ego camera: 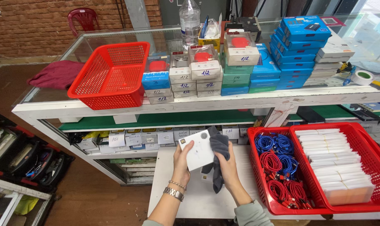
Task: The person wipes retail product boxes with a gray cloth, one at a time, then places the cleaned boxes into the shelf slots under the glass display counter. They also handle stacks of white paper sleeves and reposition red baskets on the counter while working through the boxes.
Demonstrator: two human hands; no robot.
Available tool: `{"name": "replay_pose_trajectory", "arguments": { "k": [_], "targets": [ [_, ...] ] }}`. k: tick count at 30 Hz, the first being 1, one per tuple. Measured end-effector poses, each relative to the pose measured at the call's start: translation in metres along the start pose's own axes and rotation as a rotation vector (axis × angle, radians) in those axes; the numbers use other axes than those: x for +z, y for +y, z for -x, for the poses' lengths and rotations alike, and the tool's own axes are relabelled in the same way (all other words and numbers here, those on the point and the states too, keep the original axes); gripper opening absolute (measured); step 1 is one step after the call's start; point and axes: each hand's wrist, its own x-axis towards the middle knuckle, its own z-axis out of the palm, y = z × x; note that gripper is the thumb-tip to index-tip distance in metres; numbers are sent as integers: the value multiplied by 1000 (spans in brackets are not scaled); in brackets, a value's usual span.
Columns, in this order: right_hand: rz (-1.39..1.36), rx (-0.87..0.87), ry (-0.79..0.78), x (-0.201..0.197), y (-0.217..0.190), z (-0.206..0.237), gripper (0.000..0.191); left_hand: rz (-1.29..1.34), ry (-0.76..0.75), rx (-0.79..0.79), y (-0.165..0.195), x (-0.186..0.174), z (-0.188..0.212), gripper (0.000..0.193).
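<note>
White small box (pixel 199 149) was held over the table (pixel 173 196) by left hand (pixel 182 161), gripping its edge | right hand (pixel 226 161) pressed grey cloth (pixel 218 157) against it | box judged light, stiff, smooth; best held by edges | cloth soft, limp.

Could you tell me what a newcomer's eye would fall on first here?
Probably the bright red baskets: an empty one on the glass counter at left, and two at lower right, one with coiled red and blue cables, one with white packets. At centre, the left hand holds a white box while the right hand grips a grey cloth.
</note>
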Motion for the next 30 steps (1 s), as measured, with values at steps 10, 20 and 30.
{"name": "replay_pose_trajectory", "arguments": {
  "k": [10,20,30],
  "targets": [
    [-315,133,187,20,-5,3,51,229,-176,-191,-25,0,-4,66],
    [460,-383,-103,41,-38,35,52,270,-359,-406,-6,-12,-20,73],
    [-11,239,70,17,0,-13,37,353,-291,-239,6,-14,3,56]
  ]
}}
